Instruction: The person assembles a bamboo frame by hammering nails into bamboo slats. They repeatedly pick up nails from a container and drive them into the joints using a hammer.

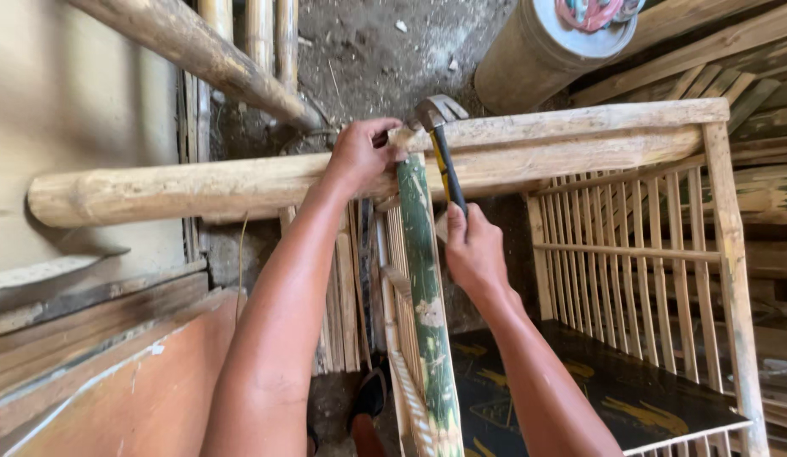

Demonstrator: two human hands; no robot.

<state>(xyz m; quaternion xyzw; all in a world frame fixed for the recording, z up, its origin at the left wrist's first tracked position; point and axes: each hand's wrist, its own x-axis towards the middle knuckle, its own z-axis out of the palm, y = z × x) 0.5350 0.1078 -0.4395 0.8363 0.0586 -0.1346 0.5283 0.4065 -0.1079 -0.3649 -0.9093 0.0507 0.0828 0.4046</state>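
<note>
Left hand (359,155) is clamped around the top of a green split-bamboo strip (425,288), right where it meets the pale wooden top rail (571,123) of a slatted bamboo cage (630,271). Right hand (474,252) grips a yellow-handled steel claw hammer (440,135), head resting on that rail. A thick log (173,188) runs off left.

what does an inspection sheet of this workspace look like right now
surface: dirt floor, dark printed board inside the frame
job's things: bamboo cage frame; green bamboo strip upright at its corner; hammer head at the strip's top
clutter: grey drum, loose poles
grippers: left hand grips the strip's top; right hand holds the hammer handle
cables: nothing seen
surroundings: wooden boards, thick log
</note>
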